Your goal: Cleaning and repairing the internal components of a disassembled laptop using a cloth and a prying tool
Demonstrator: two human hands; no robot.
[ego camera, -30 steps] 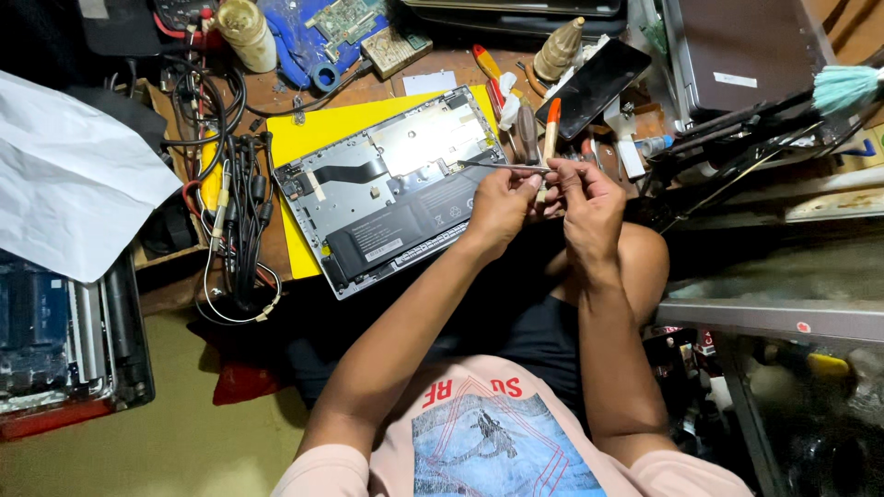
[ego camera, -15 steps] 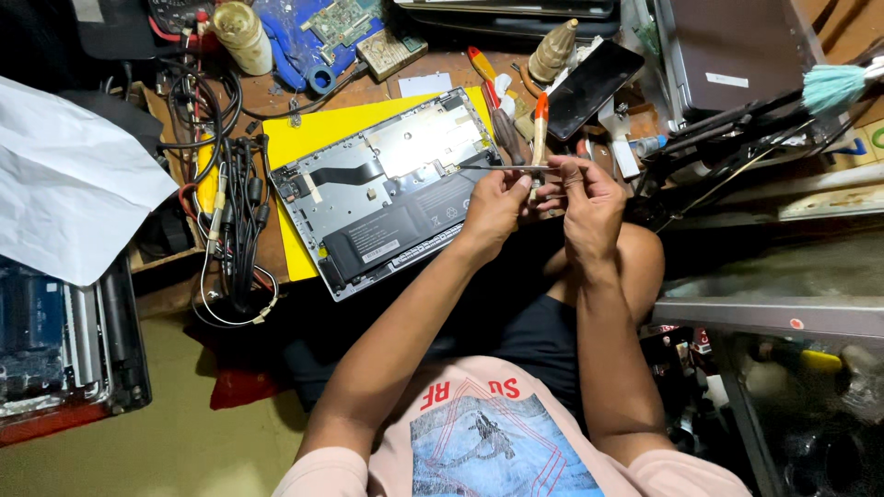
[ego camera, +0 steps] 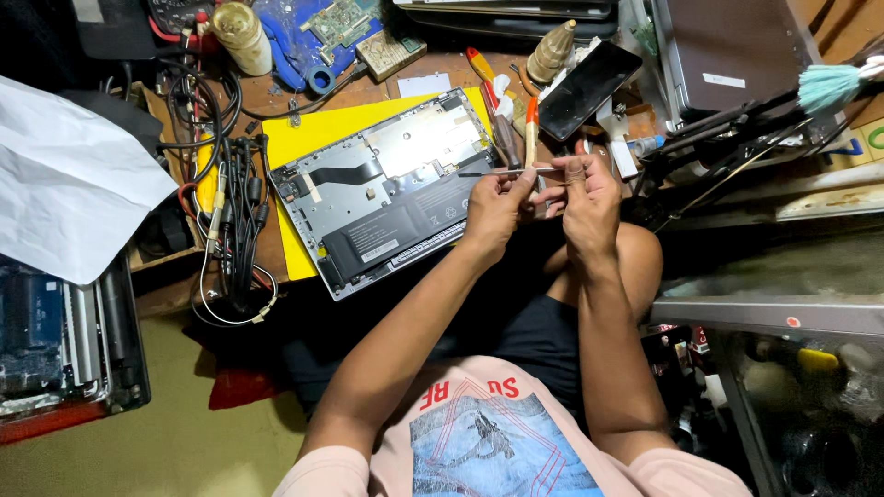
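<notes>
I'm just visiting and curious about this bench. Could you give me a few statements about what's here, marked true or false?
1. Both hands, left hand and right hand, hold thin tweezers. True.
2. The opened laptop lies on a red sheet. False: the yellow sheet is under it.
3. A dark phone lies beyond the hands. True.
4. The cable bundle lies right of the laptop. False: it lies left.

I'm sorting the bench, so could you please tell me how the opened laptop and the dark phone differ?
The opened laptop is large, silver-grey, and shows its battery and boards; the dark phone is small, black, and closed. The laptop lies on a yellow sheet, the phone on clutter. Both are flat, tilted rectangles.
</notes>
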